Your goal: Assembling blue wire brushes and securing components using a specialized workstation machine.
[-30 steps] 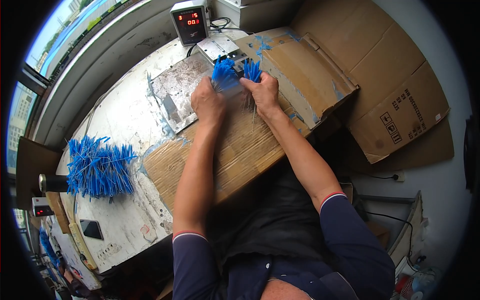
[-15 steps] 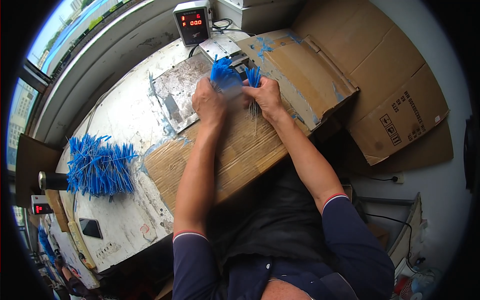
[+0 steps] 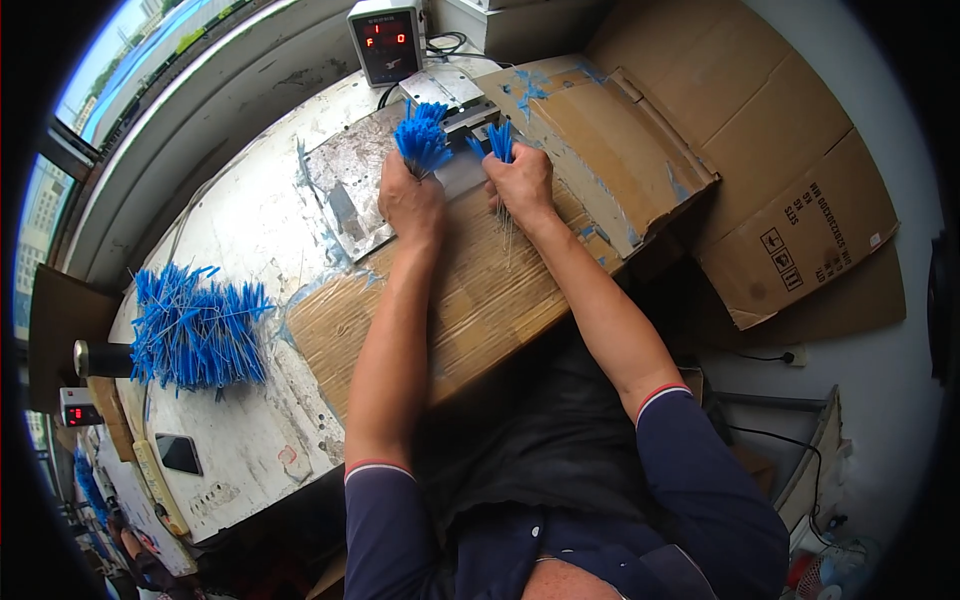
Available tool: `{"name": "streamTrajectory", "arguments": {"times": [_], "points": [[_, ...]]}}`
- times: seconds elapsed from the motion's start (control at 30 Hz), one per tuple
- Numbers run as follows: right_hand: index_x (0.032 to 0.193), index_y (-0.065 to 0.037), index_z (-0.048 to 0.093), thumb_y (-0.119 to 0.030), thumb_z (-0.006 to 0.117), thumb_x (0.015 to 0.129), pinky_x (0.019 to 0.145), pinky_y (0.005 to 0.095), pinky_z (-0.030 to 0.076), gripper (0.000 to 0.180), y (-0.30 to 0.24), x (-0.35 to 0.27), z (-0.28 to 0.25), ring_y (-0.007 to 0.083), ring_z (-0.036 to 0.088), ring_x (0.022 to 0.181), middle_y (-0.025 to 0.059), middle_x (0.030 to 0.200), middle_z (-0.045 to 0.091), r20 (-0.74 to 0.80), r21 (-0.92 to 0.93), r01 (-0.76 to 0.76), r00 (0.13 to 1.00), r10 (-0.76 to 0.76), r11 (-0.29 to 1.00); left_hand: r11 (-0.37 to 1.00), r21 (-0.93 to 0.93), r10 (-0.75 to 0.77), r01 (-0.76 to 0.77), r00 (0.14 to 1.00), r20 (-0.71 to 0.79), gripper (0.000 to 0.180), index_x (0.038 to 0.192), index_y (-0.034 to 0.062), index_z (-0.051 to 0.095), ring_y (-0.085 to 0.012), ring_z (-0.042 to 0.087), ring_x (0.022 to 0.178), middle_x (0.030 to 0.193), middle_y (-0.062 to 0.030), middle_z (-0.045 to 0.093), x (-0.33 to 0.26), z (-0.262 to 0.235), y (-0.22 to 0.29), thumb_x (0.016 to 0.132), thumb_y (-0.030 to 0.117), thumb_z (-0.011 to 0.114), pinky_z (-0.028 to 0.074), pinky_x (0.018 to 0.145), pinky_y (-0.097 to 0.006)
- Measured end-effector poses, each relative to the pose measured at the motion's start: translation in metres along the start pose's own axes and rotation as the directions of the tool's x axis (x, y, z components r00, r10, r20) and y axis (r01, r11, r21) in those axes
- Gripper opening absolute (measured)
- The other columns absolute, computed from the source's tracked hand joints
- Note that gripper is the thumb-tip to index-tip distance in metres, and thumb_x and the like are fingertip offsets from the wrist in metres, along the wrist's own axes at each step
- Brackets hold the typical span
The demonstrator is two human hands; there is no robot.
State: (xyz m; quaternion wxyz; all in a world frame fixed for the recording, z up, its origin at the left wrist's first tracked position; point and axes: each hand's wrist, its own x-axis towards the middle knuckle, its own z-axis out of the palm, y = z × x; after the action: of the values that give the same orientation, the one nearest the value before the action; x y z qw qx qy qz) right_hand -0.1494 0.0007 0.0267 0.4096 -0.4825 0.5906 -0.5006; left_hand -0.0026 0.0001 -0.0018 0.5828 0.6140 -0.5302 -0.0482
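Observation:
A thick bunch of blue-sleeved thin wires (image 3: pixel 421 135) stands up out of my left hand (image 3: pixel 410 205), whose fingers are wrapped round its lower part. My right hand (image 3: pixel 525 185) pinches a smaller bunch of the same blue-ended wires (image 3: pixel 500 141), with the thin pale wire ends (image 3: pixel 506 228) hanging below the fingers. The two hands are apart, both over the near edge of a worn metal plate (image 3: pixel 345 170) and a small metal fixture (image 3: pixel 470 122). A large heap of blue-sleeved wires (image 3: pixel 200 335) lies on the white table to the left.
A flattened cardboard sheet (image 3: pixel 430 310) covers the table's near edge under my forearms. Behind the plate stands a box with a red digital display (image 3: pixel 387 48). Cardboard boxes (image 3: pixel 620 150) stand to the right. A phone (image 3: pixel 179 453) and a dark cylinder (image 3: pixel 100 360) are at the left.
My left hand has moved slightly left with its bunch, away from the right hand. The right hand has shifted a little left. The red digits on the display have changed.

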Motion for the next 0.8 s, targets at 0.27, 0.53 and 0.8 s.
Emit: {"name": "streamTrajectory", "arguments": {"times": [0.27, 0.53, 0.8], "points": [[0.077, 0.000, 0.065, -0.015, 0.066, 0.086, 0.043, 0.0324, 0.053, 0.018, 0.005, 0.007, 0.009, 0.0172, 0.063, 0.046, 0.0098, 0.059, 0.065, -0.063, -0.175, 0.041, 0.997, -0.053, 0.984, 1.000, -0.004, 0.014, -0.014, 1.000, -0.018, 0.006, 0.095, 0.0063, 0.061, -0.0437, 0.065, 0.084, 0.089, -0.0193, 0.065, 0.001, 0.000, -0.003, 0.092, 0.011, 0.059, 0.048, 0.073, -0.052], [0.067, -0.003, 0.063, -0.015, 0.063, 0.086, 0.048, 0.0365, 0.055, 0.023, -0.001, 0.004, 0.013, 0.0225, 0.066, 0.044, 0.0113, 0.052, 0.063, -0.115, -0.209, 0.118, 0.983, -0.144, 0.971, 0.999, 0.040, 0.012, -0.011, 0.999, -0.030, 0.013, 0.105, 0.0086, 0.067, -0.0379, 0.068, 0.087, 0.093, -0.0165, 0.069, 0.001, 0.001, -0.006, 0.093, 0.014, 0.067, 0.051, 0.075, -0.045], [0.075, -0.001, 0.065, -0.015, 0.063, 0.088, 0.045, 0.0327, 0.054, 0.019, 0.006, 0.004, 0.013, 0.0179, 0.065, 0.047, 0.0092, 0.058, 0.065, -0.146, 0.059, 0.016, 0.989, -0.007, 0.998, 0.997, 0.072, 0.033, -0.030, 0.999, -0.041, 0.012, 0.104, 0.0084, 0.066, -0.0391, 0.068, 0.084, 0.090, -0.0172, 0.069, 0.002, 0.005, -0.009, 0.093, 0.015, 0.066, 0.051, 0.075, -0.046]]}}
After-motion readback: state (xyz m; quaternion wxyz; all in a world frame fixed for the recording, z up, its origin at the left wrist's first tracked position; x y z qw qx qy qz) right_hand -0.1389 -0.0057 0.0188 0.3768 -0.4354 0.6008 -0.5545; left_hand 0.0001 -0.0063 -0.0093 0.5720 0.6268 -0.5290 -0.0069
